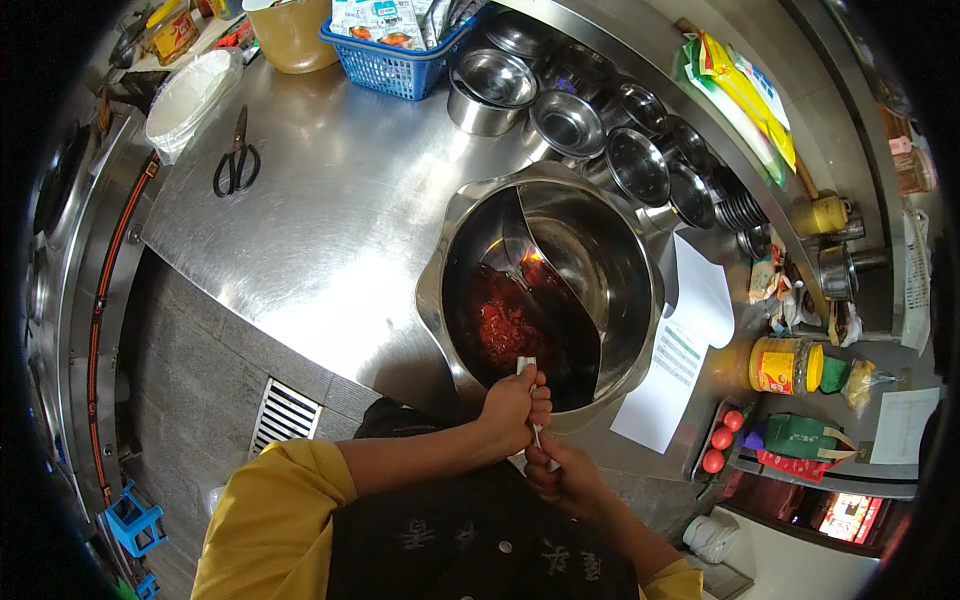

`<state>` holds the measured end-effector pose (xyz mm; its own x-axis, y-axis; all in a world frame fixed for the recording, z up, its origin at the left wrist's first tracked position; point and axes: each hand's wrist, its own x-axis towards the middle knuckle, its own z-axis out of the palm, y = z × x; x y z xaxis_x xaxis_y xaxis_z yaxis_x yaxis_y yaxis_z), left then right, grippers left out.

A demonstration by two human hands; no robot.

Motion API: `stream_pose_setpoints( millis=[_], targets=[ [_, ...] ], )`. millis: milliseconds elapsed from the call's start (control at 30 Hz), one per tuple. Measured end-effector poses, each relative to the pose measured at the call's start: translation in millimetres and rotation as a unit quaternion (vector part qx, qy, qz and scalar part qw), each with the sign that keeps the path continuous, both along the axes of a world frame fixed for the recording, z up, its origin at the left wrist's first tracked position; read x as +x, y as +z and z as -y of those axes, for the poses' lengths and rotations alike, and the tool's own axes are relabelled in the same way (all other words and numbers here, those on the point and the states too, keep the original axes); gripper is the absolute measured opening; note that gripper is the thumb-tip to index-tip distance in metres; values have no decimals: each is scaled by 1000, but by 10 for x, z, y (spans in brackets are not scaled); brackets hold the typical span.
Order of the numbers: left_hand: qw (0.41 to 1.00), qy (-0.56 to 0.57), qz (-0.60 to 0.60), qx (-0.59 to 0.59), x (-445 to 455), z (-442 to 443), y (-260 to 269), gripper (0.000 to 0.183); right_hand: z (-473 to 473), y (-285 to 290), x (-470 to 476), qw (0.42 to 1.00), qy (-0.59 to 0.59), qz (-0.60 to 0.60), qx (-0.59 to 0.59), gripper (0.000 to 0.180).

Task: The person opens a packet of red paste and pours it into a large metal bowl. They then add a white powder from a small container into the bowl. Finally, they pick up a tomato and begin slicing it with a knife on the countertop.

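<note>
Both of my hands are gripped around one narrow, crumpled white packet at the near rim of a stainless-steel divided hot pot. My left hand is closed around its upper part, and the end pokes out over the pot. Lower down, my right hand pinches the packet's other end close to my apron. Dark red seasoning paste lies in the pot's left half, beyond my left hand. A curved metal divider separates it from the right half, where bare metal shows. My fingers hide most of the packet.
Scissors lie on the steel counter. Several steel pots crowd behind the hot pot, beside a blue basket of packets. Printed paper and a tray of tomatoes sit rightward. A floor drain lies lower left.
</note>
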<state>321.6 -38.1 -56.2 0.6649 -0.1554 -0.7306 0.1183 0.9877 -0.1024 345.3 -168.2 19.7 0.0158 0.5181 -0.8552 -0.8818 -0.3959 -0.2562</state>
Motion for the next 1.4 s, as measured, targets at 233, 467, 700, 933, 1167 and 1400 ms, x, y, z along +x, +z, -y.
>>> stream_pose_setpoints(
  millis=[233,467,700,933,1167,1400],
  targets=[
    [999,-41,-1,31,1,-45,109,29,-58,48,-36,997,44,34,-51,41],
    [998,-56,1,36,-19,-57,138,29,-61,43,-60,997,50,38,-42,41],
    [998,-49,5,44,-13,-69,134,28,-41,-27,-121,993,63,96,-19,39],
    [998,-36,19,44,-11,-26,59,27,-22,-87,-115,996,27,87,-25,40],
    [988,-93,76,96,-157,-85,226,36,-48,-99,-54,997,-64,34,-6,40],
    [993,-69,48,79,-193,-21,107,21,-121,-12,-90,976,91,194,-41,38]
  ],
)
